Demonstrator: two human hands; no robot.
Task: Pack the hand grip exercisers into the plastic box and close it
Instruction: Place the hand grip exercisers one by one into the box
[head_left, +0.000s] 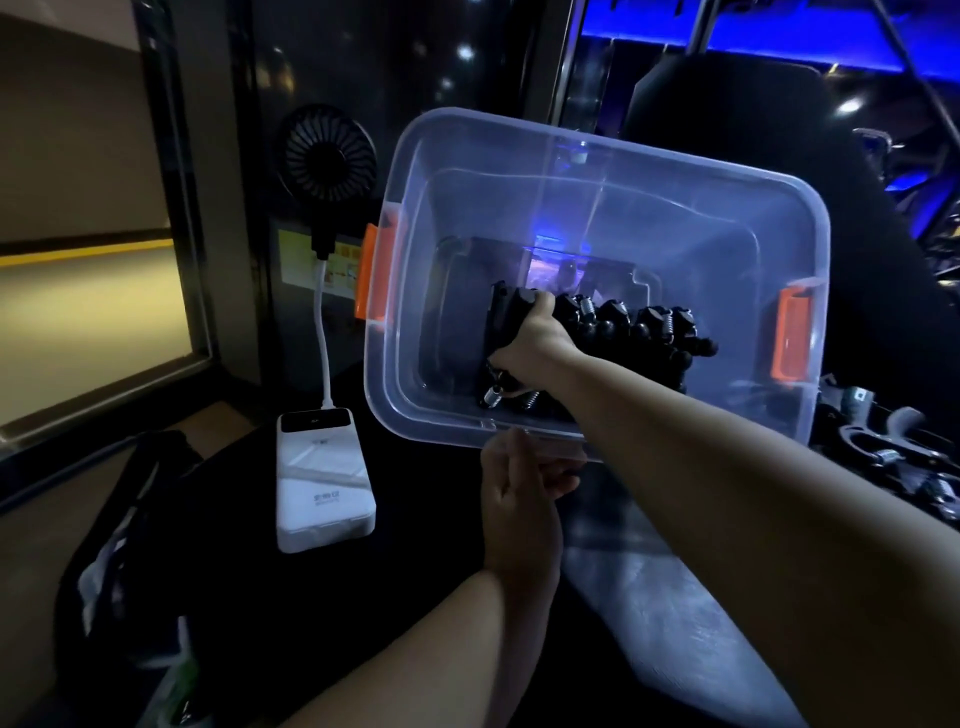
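A: Box pos.?
B: The clear plastic box (675, 208) is held tilted, its open mouth turned toward the camera, above the dark surface (415, 545). Orange latches (375, 275) are noted at both short ends.

A: Hands?
B: The left hand (519, 483) is clamped on the near rim, w/ fingers curled under it. The right hand (535, 338) is reached inside the box, w/ fingers wrapped round one black exerciser (506, 312), which is held nr the box btm.

A: Other exercisers?
B: A row of exercisers (649, 327) w/ metal springs is seen packed along the btm, just right of the held one. Two more springs are seen below the right hand. Loose exercisers (883, 447) are seen lying on the surface outside the box, to the right.

A: Anything else logged?
B: A white power bank (324, 478) is laid on the surface left of the box. A white cable (321, 332) is run up from it to a small black fan (330, 153) at the back. A pale translucent sheet (639, 587) is seen under the right forearm; whether it is the lid cannot be told.
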